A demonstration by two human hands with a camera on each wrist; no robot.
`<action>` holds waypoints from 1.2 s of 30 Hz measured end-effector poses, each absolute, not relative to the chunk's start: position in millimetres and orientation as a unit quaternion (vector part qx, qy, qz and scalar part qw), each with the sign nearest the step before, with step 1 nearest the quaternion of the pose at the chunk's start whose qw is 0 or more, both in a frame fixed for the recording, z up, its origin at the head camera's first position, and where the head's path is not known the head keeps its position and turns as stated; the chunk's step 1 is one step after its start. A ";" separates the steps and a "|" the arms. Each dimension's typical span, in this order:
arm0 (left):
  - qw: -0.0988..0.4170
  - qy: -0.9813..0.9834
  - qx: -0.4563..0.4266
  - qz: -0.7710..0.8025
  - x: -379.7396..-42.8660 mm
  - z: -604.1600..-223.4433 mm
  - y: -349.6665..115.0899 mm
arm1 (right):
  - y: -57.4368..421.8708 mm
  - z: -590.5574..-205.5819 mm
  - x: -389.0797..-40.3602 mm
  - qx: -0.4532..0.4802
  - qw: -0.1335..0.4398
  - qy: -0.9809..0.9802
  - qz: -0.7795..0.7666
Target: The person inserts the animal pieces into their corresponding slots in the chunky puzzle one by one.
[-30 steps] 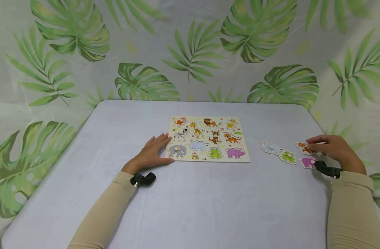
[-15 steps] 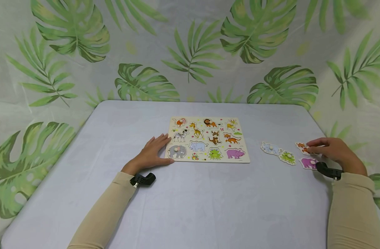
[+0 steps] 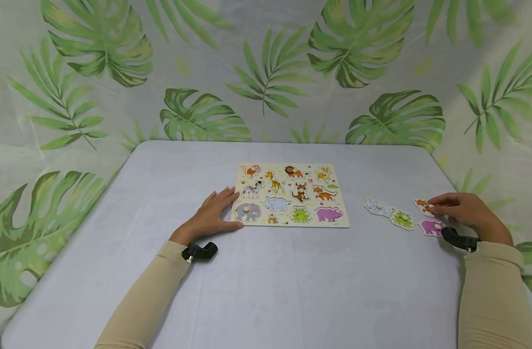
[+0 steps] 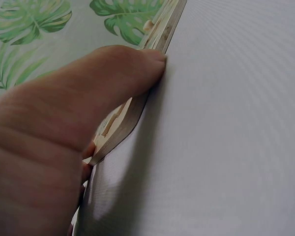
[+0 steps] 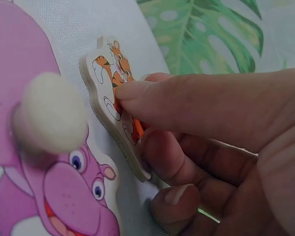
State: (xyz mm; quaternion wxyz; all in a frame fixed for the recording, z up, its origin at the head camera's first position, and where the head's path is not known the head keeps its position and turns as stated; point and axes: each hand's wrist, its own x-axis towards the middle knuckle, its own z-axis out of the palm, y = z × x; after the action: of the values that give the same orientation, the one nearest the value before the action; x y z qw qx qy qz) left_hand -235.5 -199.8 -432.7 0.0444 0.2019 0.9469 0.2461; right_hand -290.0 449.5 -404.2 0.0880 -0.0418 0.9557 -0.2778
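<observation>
1. Right hand (image 3: pixel 475 213) has brought its thumb over more of the tiger piece (image 3: pixel 421 205) since a second ago.
2. Its fingers pinch that piece (knob hidden), just beyond the hippo piece (image 3: pixel 430 228) on the desk (image 3: pixel 314 291).
3. Left hand (image 3: pixel 211 213), fingers straight, touches the puzzle board (image 3: pixel 314 219).

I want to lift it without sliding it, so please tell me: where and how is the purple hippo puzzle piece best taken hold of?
Probably by its pale round knob, pinched from above: the purple hippo puzzle piece lies flat on the white cloth, picture side up, and the knob stands out from that face.
</observation>
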 end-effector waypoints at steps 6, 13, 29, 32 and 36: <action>0.043 0.946 0.202 0.248 -235.1 -432.1 -199.6 | 450.7 -405.5 -291.7 -0.049 0.084 0.962 -0.254; 0.041 0.946 0.205 0.248 -235.2 -432.1 -199.5 | 449.2 -405.2 -292.4 -0.055 0.075 0.963 -0.251; 0.043 0.945 0.205 0.251 -235.6 -432.9 -200.4 | 439.5 -406.5 -295.6 -0.072 0.055 0.965 -0.247; 0.041 0.945 0.206 0.251 -235.9 -433.8 -200.6 | 436.6 -405.7 -296.5 -0.075 0.055 0.966 -0.241; 0.040 0.945 0.207 0.250 -236.3 -434.1 -200.4 | 431.3 -403.0 -297.3 -0.075 0.054 0.967 -0.237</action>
State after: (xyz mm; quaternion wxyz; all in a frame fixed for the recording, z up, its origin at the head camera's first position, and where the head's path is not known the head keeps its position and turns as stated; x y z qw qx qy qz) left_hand -236.3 -200.4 -434.1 0.0396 0.2072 0.9451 0.2496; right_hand -297.3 431.3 -403.0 0.0541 -0.0750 0.9670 -0.2374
